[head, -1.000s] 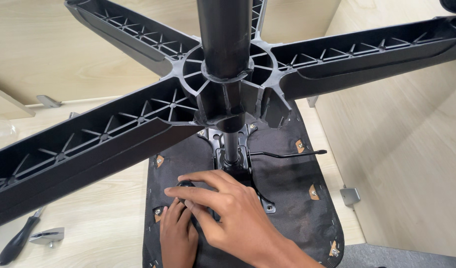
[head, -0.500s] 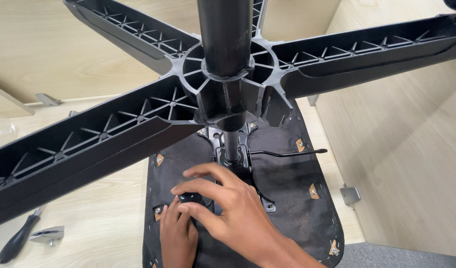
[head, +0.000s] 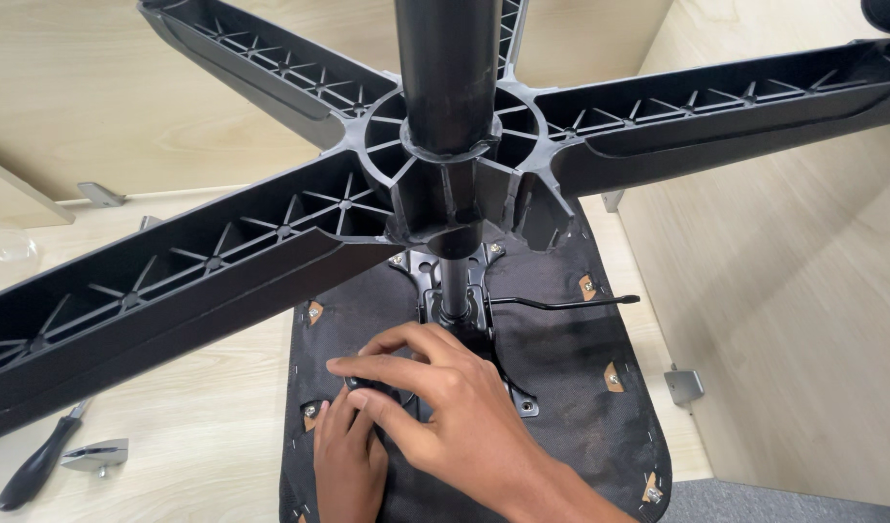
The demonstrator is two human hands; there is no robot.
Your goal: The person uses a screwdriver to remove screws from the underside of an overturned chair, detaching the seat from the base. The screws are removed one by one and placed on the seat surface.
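Note:
An upturned office chair lies on the wooden table, its black fabric seat underside [head: 571,387] facing up. The black star base [head: 300,223] and gas column [head: 450,77] rise toward me. My right hand [head: 445,402] curls its fingers over a black round knob [head: 372,384] beside the metal mechanism plate [head: 513,392]. My left hand [head: 346,455] lies below it, fingertips touching the same knob. A thin black lever [head: 561,303] sticks out to the right of the mechanism.
A black-handled screwdriver [head: 33,465] and a small metal bracket [head: 96,453] lie at the lower left. Another metal bracket [head: 684,385] sits by the right partition. Light wooden partition walls [head: 784,291] close in the right and back.
My right hand's fingers have shifted and closed more tightly over the knob, as if turning it. The view has shifted slightly; the chair has stayed put.

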